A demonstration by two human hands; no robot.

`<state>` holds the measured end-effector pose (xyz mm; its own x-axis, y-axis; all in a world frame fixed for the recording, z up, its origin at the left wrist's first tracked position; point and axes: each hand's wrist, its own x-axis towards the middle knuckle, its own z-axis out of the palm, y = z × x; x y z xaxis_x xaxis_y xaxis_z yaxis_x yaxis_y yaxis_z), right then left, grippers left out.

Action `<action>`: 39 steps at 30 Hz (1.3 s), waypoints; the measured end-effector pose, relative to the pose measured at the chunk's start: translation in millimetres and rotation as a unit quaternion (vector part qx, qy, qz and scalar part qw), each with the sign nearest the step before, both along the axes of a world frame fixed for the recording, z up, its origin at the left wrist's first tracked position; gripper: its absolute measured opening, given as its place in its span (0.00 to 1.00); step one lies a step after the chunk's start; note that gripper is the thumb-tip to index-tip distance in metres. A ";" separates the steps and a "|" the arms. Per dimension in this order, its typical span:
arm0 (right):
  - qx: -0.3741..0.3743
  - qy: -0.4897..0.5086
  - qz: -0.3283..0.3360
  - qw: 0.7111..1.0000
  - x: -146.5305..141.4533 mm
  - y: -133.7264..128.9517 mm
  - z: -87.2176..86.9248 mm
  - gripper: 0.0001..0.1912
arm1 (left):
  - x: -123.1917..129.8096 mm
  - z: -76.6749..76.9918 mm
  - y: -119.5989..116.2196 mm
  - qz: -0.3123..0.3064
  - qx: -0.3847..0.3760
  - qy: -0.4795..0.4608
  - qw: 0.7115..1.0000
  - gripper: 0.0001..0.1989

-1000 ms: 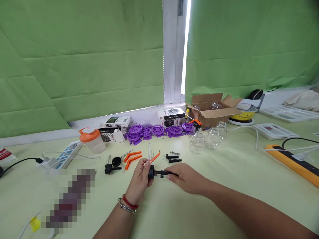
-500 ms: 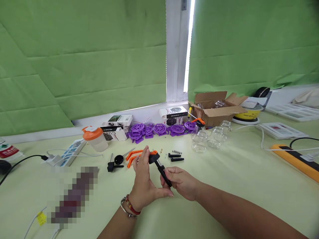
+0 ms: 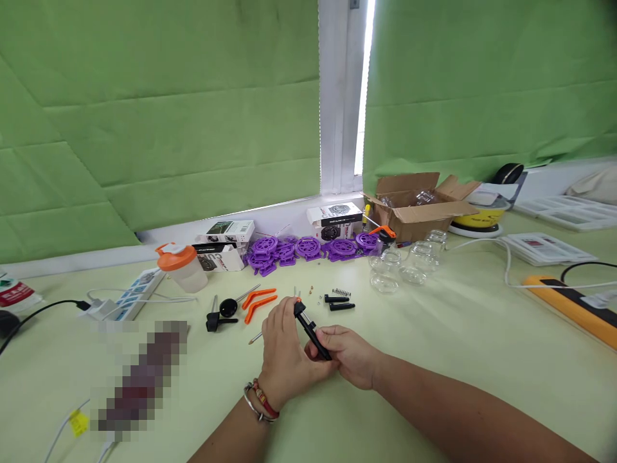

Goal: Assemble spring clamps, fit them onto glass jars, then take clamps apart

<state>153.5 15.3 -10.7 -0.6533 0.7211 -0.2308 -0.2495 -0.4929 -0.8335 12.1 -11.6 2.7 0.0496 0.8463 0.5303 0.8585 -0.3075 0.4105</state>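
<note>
A black tool with a metal rod (image 3: 308, 328) slants between my hands above the table. My left hand (image 3: 284, 350) wraps round its upper end, where a speck of orange shows. My right hand (image 3: 344, 354) pinches the lower black part between thumb and fingers. Left of my hands lie two orange curved handles (image 3: 260, 307), a black round piece (image 3: 228, 308) and a black part with a rod (image 3: 214, 321). Beyond my hands are two black sleeves (image 3: 342, 307), a spring (image 3: 341, 292) and tiny brass bits (image 3: 311, 289).
Purple plastic wheels (image 3: 308, 248) line the back edge beside small boxes (image 3: 222, 257). An orange-lidded bottle (image 3: 186, 273) and a power strip (image 3: 139, 296) stand left. Glass jars (image 3: 414, 267), a cardboard box (image 3: 424, 218) and an orange power strip (image 3: 573, 302) are at the right.
The fingers of my left hand have closed over the upper end of the tool, hiding its orange part. Both orange handles on the table now show more fully.
</note>
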 end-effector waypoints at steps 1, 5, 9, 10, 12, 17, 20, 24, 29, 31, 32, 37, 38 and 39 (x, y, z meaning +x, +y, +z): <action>-0.002 0.000 -0.003 1.000 -0.1 0.5 -1.2 0.23 | 0.0 -0.2 0.2 0.005 -0.003 0.000 1.000 0.48; -0.014 -0.011 0.000 1.000 0.1 1.8 -3.5 0.24 | -1.8 -1.0 1.5 -0.006 -0.014 0.008 1.000 0.53; -0.036 -0.014 0.000 0.999 -0.6 2.6 -4.4 0.24 | -4.5 -3.3 3.6 -0.027 -0.031 0.018 0.999 0.58; -0.039 -0.016 -0.004 0.999 -1.0 2.6 -4.2 0.24 | -4.7 -3.4 4.0 -0.025 -0.035 0.018 0.999 0.59; -0.040 -0.018 -0.016 0.999 -1.8 2.6 -3.4 0.23 | -4.3 -2.7 4.4 -0.018 -0.040 0.014 0.999 0.59; -0.059 -0.014 -0.028 0.998 -2.1 2.5 -3.5 0.21 | -1.6 -3.6 4.7 -0.013 -0.037 0.006 0.999 0.57; -0.069 -0.018 -0.018 0.997 -1.1 2.6 -5.5 0.22 | -0.5 -8.1 4.7 -0.024 -0.032 0.007 0.999 0.59; -0.077 0.005 -0.024 0.997 -0.7 3.7 -6.3 0.21 | 2.0 -9.0 3.4 0.005 -0.046 -0.025 0.999 0.57; -0.091 0.014 -0.037 0.995 -1.9 3.7 -4.1 0.21 | 2.7 -2.6 3.4 0.057 -0.064 -0.045 0.995 0.52; -0.072 0.025 -0.051 0.996 -1.7 3.3 -1.5 0.21 | 0.9 -1.9 4.7 0.071 -0.066 -0.032 0.995 0.51; -0.058 0.029 -0.058 0.996 -1.2 3.3 -0.1 0.20 | -0.1 -2.3 5.5 0.076 -0.064 -0.023 0.995 0.51; 0.004 -0.022 -0.080 0.997 3.5 5.8 4.2 0.22 | -3.5 -7.4 10.0 0.092 -0.051 0.011 0.994 0.47; 0.023 -0.041 -0.082 0.996 4.5 6.2 4.2 0.22 | -3.7 -8.7 11.0 0.094 -0.047 0.017 0.994 0.47; 0.050 -0.061 -0.081 0.994 5.3 6.5 4.0 0.21 | -3.9 -10.0 12.1 0.097 -0.043 0.023 0.994 0.46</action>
